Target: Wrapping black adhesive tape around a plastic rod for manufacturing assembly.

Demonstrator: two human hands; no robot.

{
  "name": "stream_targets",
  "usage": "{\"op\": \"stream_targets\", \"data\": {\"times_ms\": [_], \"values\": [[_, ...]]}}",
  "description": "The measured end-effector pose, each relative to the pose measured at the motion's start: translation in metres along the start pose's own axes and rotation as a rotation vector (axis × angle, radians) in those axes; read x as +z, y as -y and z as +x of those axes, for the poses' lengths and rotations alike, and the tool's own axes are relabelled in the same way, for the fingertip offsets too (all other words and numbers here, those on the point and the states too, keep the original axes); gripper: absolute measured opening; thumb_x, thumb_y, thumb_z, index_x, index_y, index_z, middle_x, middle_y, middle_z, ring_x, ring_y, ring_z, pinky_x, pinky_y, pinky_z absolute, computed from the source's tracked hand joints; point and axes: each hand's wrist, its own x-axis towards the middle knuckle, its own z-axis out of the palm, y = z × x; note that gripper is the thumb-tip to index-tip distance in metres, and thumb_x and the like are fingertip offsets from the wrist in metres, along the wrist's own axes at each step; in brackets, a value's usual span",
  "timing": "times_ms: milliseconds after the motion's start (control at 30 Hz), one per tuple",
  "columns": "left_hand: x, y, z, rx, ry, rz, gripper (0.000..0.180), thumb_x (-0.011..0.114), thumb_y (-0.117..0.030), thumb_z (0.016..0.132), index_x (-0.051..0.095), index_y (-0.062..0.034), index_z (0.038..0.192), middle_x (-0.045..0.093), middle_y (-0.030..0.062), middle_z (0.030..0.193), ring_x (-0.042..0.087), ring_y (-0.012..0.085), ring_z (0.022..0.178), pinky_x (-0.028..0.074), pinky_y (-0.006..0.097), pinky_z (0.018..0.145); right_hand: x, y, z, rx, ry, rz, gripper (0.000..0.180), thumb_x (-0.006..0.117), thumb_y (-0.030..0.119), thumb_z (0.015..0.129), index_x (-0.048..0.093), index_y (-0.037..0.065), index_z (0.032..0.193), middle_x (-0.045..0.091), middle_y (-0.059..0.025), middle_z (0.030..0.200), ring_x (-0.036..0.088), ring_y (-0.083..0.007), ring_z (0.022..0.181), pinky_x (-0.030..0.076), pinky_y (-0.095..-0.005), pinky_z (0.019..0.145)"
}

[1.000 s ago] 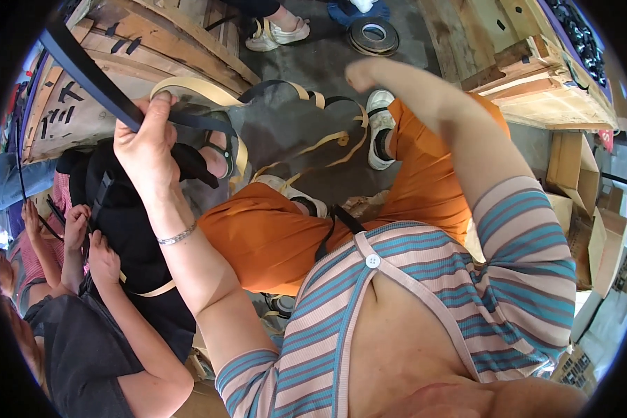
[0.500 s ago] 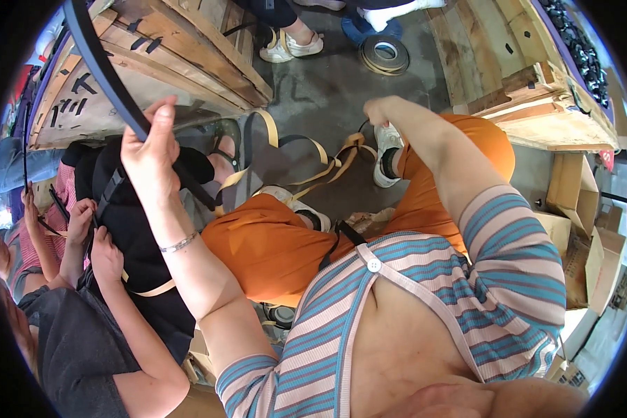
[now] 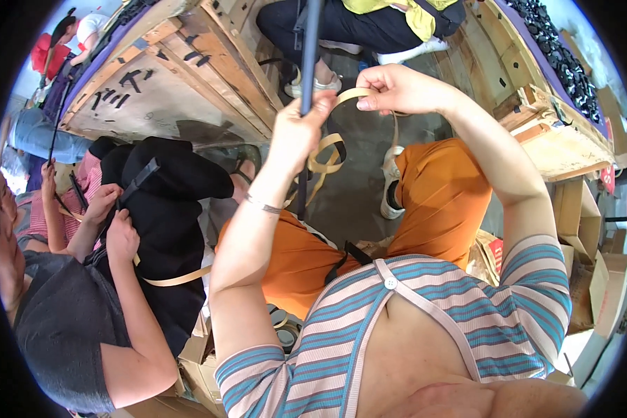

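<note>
— So, where is the tan strap (image 3: 327, 150)?

— Raised in front of the person's chest, above the orange trousers (image 3: 439, 202); it curls in a loop between the two hands, and part of it hangs down toward the grey floor (image 3: 352, 198) between the knees.

— And the right hand (image 3: 397, 89)?

— Closed in a pinch on the upper end of the tan strap, thumb and fingertips pressed on the band; the rest of the fingers are curled in.

— The left hand (image 3: 296, 136)?

— Wrapped in a fist round a dark strap (image 3: 309, 49); that strap runs straight up from the fist toward the top of the view and also drops below it; the tan loop passes just beside this hand, but whether the fingers grip it too I cannot tell; a thin bracelet (image 3: 263, 205) sits on that wrist.

— What lies around?

— A white shoe (image 3: 390, 184) on the floor by the right knee; wooden crates (image 3: 181, 90) to the left and a wooden desk (image 3: 557, 132) to the right, its top covered with small dark parts (image 3: 554, 52); cardboard boxes (image 3: 599, 265) stand below the desk; at the far left another person (image 3: 111, 279) in dark clothes holds their own tan strap (image 3: 177, 279) with both hands; rolls of tape (image 3: 282, 327) lie by the left thigh.
</note>
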Motion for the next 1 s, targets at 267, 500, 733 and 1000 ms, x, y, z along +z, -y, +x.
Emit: {"op": "stream_targets", "data": {"times_ms": [267,500,733,1000], "values": [[-0.01,-0.006,-0.008,-0.022,0.197,-0.064,0.019,0.061,-0.014,0.084,0.058,-0.0011,0.097,0.054,0.0,0.07,0.033,0.0008,0.043,0.023,0.017,0.039,-0.015,0.021,-0.012,-0.26,-0.236,0.02,0.017,0.055,0.018,0.089,0.058,0.001,0.088,0.056,0.0033,0.076,0.047,-0.0031,0.072,0.042,-0.0208,0.067],[-0.045,-0.008,-0.02,-0.003,0.098,-0.116,0.014,0.064,-0.009,0.081,0.057,-0.0027,0.092,0.054,-0.002,0.072,0.04,0.0001,0.051,0.028,0.015,0.042,-0.074,0.03,-0.033,-0.196,-0.631,-0.138,0.028,0.053,0.028,0.089,0.06,0.003,0.097,0.06,0.0023,0.09,0.051,-0.0048,0.089,0.04,-0.0208,0.081],[-0.063,-0.013,-0.018,-0.016,0.083,-0.188,0.017,0.068,-0.009,0.077,0.056,-0.0038,0.088,0.053,-0.001,0.066,0.038,0.0025,0.045,0.025,0.017,0.039,-0.139,0.009,-0.092,-0.17,-0.971,0.089,0.027,0.05,0.029,0.091,0.06,0.007,0.101,0.033,0.0117,0.062,0.026,0.0001,0.053,0.019,-0.017,0.047],[-0.085,-0.016,-0.02,0.011,0.02,-0.121,0.02,0.07,-0.008,0.074,0.056,-0.005,0.088,0.05,-0.0033,0.066,0.034,0.0015,0.045,0.022,0.017,0.039,-0.188,-0.028,-0.145,-0.066,-1.316,0.131,0.034,0.054,0.036,0.088,0.064,0.005,0.094,0.029,0.0103,0.057,0.024,-0.0018,0.05,0.019,-0.0181,0.046]]}}
